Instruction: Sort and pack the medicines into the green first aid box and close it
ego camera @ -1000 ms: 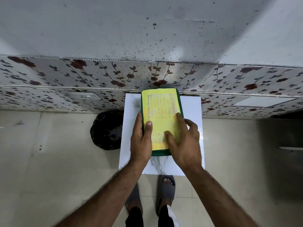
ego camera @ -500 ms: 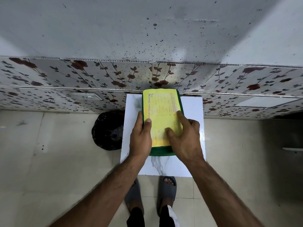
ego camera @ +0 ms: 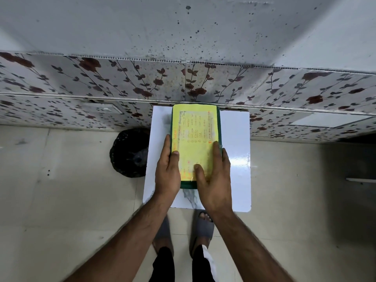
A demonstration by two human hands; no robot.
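While both hands press: the box (ego camera: pixel 195 143) lies lid-down-shut on the white bench (ego camera: pixel 234 159).
Left hand (ego camera: pixel 167 174): fingers clasp its left edge.
Right hand (ego camera: pixel 213 176): fingers flat, holding its right side.
Risk: uneven pressure could slide it off, or leave it unlatched.

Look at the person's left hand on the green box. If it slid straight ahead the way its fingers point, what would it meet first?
The left hand lies along the green first aid box's left side, fingers pointing toward the wall. Sliding on, it would likely follow that side and first meet the floral wall panel behind the white table; depth is unclear.
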